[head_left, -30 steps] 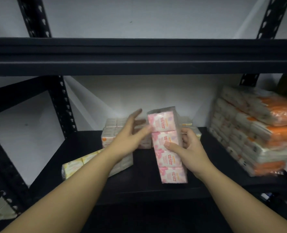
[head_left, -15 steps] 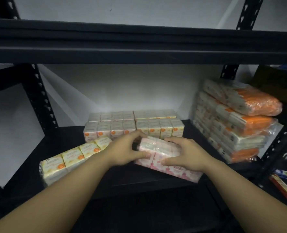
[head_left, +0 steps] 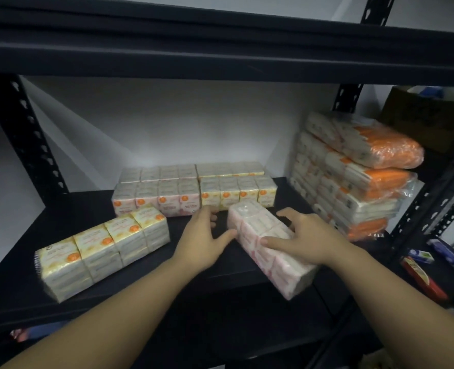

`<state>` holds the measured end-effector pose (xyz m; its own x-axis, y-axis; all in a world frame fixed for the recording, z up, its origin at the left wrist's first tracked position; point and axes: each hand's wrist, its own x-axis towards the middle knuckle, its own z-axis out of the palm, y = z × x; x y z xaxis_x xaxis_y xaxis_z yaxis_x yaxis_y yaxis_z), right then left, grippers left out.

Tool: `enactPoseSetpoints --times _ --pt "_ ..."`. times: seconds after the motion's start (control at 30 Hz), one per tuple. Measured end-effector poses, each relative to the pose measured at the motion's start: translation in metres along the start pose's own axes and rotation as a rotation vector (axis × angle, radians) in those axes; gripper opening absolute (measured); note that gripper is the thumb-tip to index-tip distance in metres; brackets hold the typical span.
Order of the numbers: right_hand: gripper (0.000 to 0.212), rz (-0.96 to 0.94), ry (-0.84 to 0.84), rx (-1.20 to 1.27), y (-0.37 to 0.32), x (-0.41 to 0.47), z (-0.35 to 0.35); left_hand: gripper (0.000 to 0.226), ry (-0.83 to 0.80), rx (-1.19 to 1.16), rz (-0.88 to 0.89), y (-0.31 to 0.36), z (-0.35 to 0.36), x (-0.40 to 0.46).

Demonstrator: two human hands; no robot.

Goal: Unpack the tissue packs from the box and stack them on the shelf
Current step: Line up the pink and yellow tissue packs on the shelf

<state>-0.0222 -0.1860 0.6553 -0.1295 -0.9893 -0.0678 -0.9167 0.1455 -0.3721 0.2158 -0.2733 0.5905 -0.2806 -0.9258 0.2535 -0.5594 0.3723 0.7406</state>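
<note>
A long pink tissue pack (head_left: 268,246) lies flat and slanted on the black shelf (head_left: 60,209), its near end over the front edge. My right hand (head_left: 303,235) rests on top of it, fingers spread across its middle. My left hand (head_left: 204,235) is at its left side, thumb touching the pack, fingers apart. A yellow tissue pack (head_left: 100,251) lies slanted at the left. Two rows of packs (head_left: 194,190) stand against the back wall. The box is not in view.
Large orange-and-white tissue bundles (head_left: 353,177) are stacked at the shelf's right end. The upper shelf beam (head_left: 220,49) hangs low overhead. Black uprights (head_left: 34,145) flank the bay. Small boxes (head_left: 422,275) lie at the lower right.
The pink pack went from upright in my right hand to lying flat on the shelf. Both hands came down with it; my left hand has drawn back to its side.
</note>
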Motion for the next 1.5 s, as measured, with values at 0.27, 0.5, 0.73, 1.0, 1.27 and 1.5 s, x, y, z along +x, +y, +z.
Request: enactPoseSetpoints --times 0.27,0.5,0.73,1.0,1.27,1.5 --pt "0.083 0.129 0.022 0.332 -0.016 0.014 0.024 0.076 -0.395 -0.260 0.019 0.021 0.014 -0.031" --pt "0.079 0.097 0.077 -0.037 -0.002 0.022 0.020 0.100 -0.401 -0.206 0.006 0.008 -0.008 -0.023" --pt "0.065 -0.341 0.047 -0.113 -0.007 0.017 0.026 0.061 -0.092 0.192 0.131 0.000 -0.055 -0.001" --pt "0.099 -0.312 0.048 -0.262 -0.023 0.025 0.035 0.084 -0.042 0.581 0.142 -0.016 -0.100 -0.001" --pt "0.099 -0.267 0.070 -0.311 -0.039 0.043 0.044 0.112 -0.151 0.929 -0.297 -0.076 -0.160 -0.016" --pt "0.096 -0.228 0.146 -0.325 -0.097 0.065 0.075 0.095 -0.158 0.918 -0.289 -0.101 -0.202 -0.045"
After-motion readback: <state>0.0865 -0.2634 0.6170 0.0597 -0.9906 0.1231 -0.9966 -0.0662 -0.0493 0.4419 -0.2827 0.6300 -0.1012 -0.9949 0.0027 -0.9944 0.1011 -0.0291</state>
